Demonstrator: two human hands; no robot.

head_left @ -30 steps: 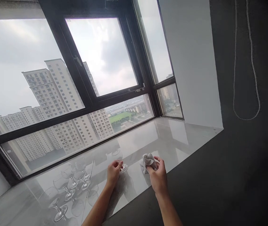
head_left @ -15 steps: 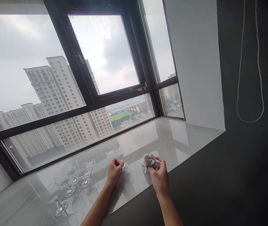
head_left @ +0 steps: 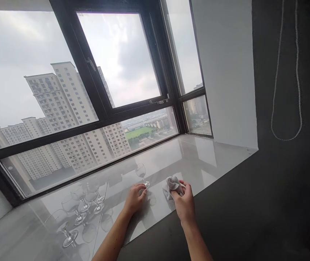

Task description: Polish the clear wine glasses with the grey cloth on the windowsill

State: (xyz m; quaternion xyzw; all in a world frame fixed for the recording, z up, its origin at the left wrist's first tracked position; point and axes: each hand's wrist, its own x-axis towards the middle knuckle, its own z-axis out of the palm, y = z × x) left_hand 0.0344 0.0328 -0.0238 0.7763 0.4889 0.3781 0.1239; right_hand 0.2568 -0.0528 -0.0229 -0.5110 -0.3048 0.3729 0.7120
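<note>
A clear wine glass (head_left: 141, 173) stands upright on the glossy white window sill (head_left: 198, 159). My left hand (head_left: 134, 198) lies just in front of it with loosely spread fingers, the fingertips at the glass's foot and nothing gripped. To its right, my right hand (head_left: 183, 203) is closed around a crumpled grey-white cloth (head_left: 172, 183), held just above the sill near its front edge.
Several more wine glasses (head_left: 85, 204) stand grouped on the sill to the left. A dark-framed window (head_left: 103, 116) rises behind the sill, and a white wall (head_left: 225, 72) closes its right end. A bead cord loop (head_left: 285, 134) hangs on the dark wall at right.
My left hand has set the wine glass upright farther back on the sill and let go of its stem. My right hand with the cloth has barely moved.
</note>
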